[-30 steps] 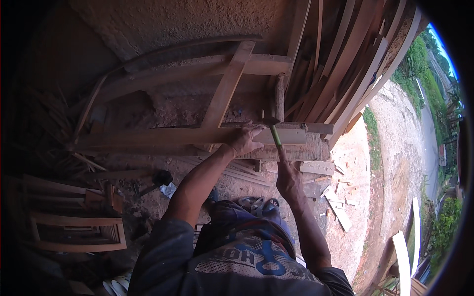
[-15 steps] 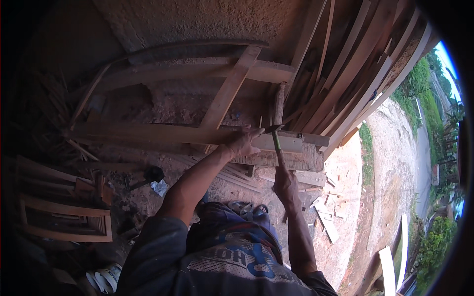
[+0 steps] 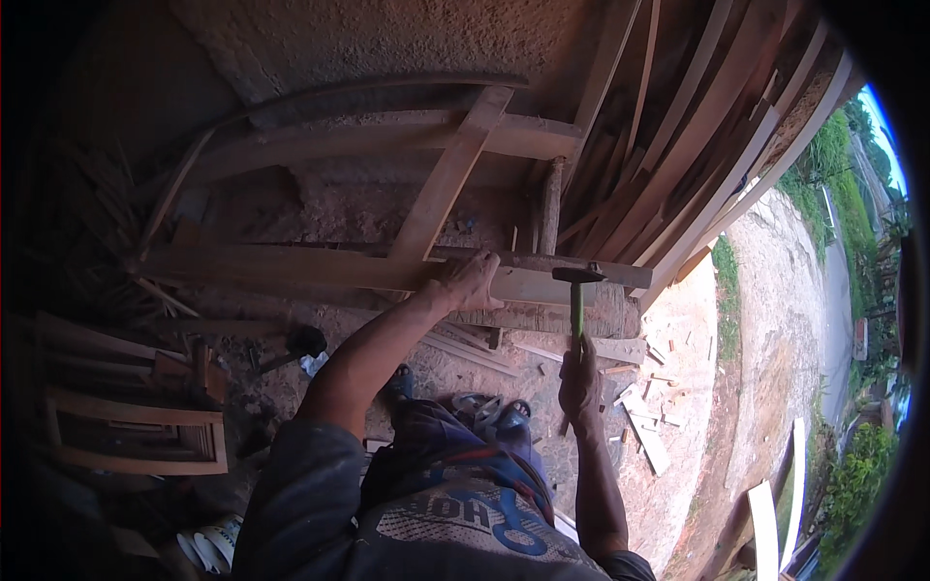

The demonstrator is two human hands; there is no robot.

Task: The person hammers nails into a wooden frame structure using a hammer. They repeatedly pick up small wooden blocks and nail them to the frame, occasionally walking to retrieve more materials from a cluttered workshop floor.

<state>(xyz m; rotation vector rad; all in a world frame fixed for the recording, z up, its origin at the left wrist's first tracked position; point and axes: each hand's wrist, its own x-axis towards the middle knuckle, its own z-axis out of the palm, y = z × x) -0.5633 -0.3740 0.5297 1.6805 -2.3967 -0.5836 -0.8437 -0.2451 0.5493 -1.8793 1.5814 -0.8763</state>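
My right hand grips a hammer with a green handle and a dark head. The hammer head is over the right end of a long pale board; whether it touches the wood I cannot tell. That board lies lengthwise on a rough timber bench. Wrapped over the board, left of the hammer, is my left hand, its fingers bent round the wood. A slanting wooden crosspiece runs from beside my left hand to a far beam.
Many long planks lean at the far right. Small wooden frames stand at the lower left. Wood offcuts litter the ground to my right, before a dirt track. A rough wall rises behind the bench.
The hammer has moved right along the board, its head turning level and its handle more upright. My left hand has shifted slightly left, with its fingers curled more.
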